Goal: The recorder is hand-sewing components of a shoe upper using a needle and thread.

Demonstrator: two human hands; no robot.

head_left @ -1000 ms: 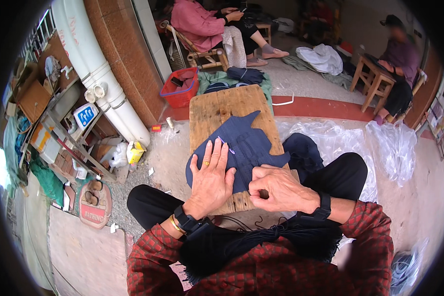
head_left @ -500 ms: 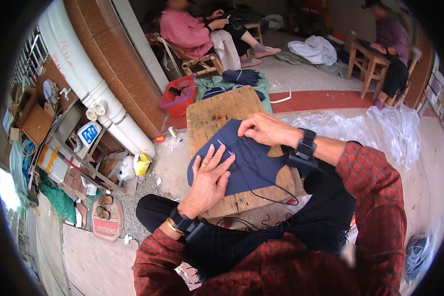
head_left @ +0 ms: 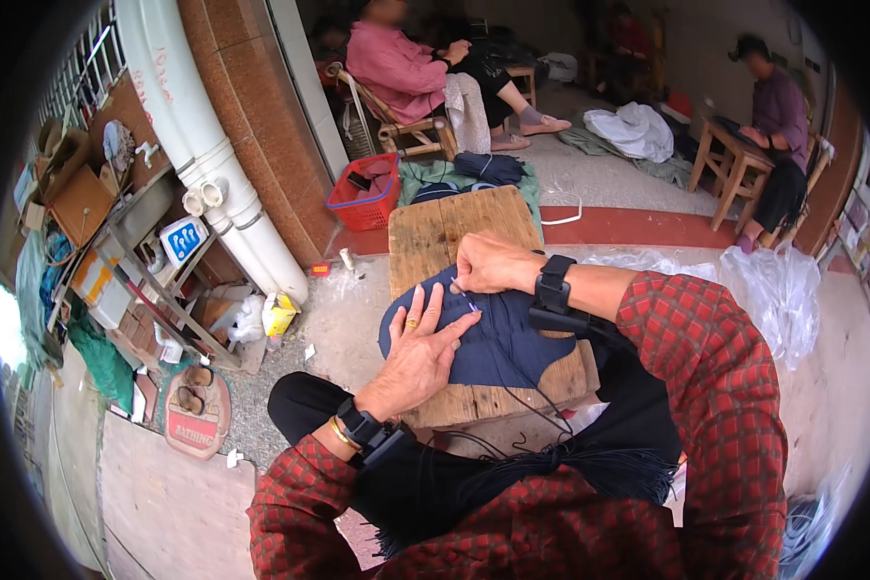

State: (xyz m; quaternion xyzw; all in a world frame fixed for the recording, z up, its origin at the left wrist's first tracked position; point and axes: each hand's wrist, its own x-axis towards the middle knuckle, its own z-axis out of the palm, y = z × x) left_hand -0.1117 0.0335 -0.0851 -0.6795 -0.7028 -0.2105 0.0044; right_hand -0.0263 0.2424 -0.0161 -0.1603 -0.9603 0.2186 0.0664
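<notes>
A dark navy piece of fabric (head_left: 498, 362) with a rounded left end lies on a worn wooden bench (head_left: 433, 230) in front of me. My left hand (head_left: 420, 343) presses on its left part, fingers stretched out and spread. Just beyond those fingertips, my right hand (head_left: 493, 264) is closed in a pinch above the fabric; what it grips is too small to make out. A short pale mark or thread shows beside the left fingertips. Thin dark cord (head_left: 541, 393) runs over the fabric and off the bench's near edge toward my lap, where more dark strands lie.
Behind the bench, a red basket (head_left: 365, 205) stands beside dark folded fabric (head_left: 490, 168) on a green cloth. Clear plastic sheeting (head_left: 768, 300) lies at right. White pipes (head_left: 198, 159) and a cluttered shelf (head_left: 179, 280) are at left. Two people sit farther back, one at a wooden stool (head_left: 735, 159).
My right hand has come down and left, close to the left fingertips. The left hand stays flat on the fabric. The whole view has shifted slightly, and the cord's loop at the near edge has changed shape.
</notes>
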